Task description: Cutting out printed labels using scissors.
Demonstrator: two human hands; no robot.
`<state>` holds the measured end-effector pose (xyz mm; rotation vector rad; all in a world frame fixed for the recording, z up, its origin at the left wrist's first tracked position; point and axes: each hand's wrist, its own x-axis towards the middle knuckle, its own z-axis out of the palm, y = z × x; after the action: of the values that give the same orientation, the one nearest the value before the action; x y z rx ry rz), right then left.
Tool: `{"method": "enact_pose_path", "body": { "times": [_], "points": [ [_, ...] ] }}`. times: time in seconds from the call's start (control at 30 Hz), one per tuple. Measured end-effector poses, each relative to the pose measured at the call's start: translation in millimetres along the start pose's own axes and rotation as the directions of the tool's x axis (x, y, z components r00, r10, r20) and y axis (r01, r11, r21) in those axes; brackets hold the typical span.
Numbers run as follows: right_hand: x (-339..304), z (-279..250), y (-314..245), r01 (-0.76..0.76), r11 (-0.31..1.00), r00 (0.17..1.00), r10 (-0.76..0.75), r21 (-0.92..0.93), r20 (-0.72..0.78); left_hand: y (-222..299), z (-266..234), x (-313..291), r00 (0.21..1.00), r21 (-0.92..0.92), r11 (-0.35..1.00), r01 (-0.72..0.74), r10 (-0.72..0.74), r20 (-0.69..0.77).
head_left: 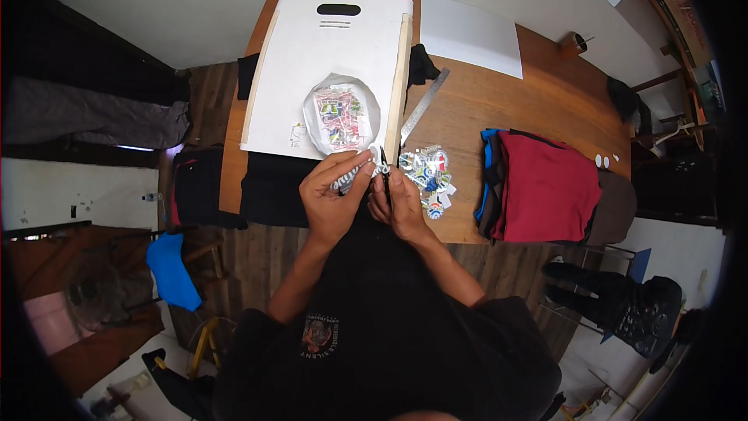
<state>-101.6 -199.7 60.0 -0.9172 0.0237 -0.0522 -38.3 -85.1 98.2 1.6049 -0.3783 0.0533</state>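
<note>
My left hand [331,196] pinches a small grey-and-white printed cutout [341,181], with fingers and thumb closed at its edge. Close beside it, my right hand [407,206] is wrapped round dark scissors [383,159], whose blades meet the printed piece; the handles are mostly hidden by my fingers. Just beyond both hands, an open white bag [312,123] with a rolled-down rim holds colourful printed scraps. To the right of my right hand lies a loose heap of colourful cutouts [427,179] on the wooden table.
Beneath the bag is a large white board [288,54] with a handle slot. A steel ruler [425,107] rests along its right side. Folded red fabric [541,187] is stacked at the right, and white paper [471,35] lies at the back. Black cloth [273,191] covers the near left table edge.
</note>
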Motion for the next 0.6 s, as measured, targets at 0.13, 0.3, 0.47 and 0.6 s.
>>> {"method": "enact_pose_path", "body": {
  "times": [0.13, 0.3, 0.47, 0.6],
  "points": [
    [0.1, -0.6, -1.3, 0.000, 1.000, 1.000, 0.000, -0.011, 0.002, -0.6, 0.0, -0.5, 1.000, -0.010, 1.000, 0.011, -0.011, 0.002],
    [0.5, 1.3, -3.7, -0.023, 1.000, 1.000, 0.023, 0.005, 0.003, -0.3, -0.5, -0.1, 1.000, 0.009, 1.000, 0.006, -0.006, 0.007],
    [0.8, 1.2, -2.9, -0.014, 1.000, 1.000, 0.014, -0.006, 0.005, 0.1, -0.7, 0.4, 1.000, 0.040, 0.999, -0.015, 0.014, 0.009],
    [-0.6, -0.7, -1.0, -0.029, 1.000, 1.000, 0.029, 0.008, -0.008, -1.9, -1.2, -0.6, 1.000, 0.013, 1.000, 0.006, -0.006, 0.008]
  ]
}}
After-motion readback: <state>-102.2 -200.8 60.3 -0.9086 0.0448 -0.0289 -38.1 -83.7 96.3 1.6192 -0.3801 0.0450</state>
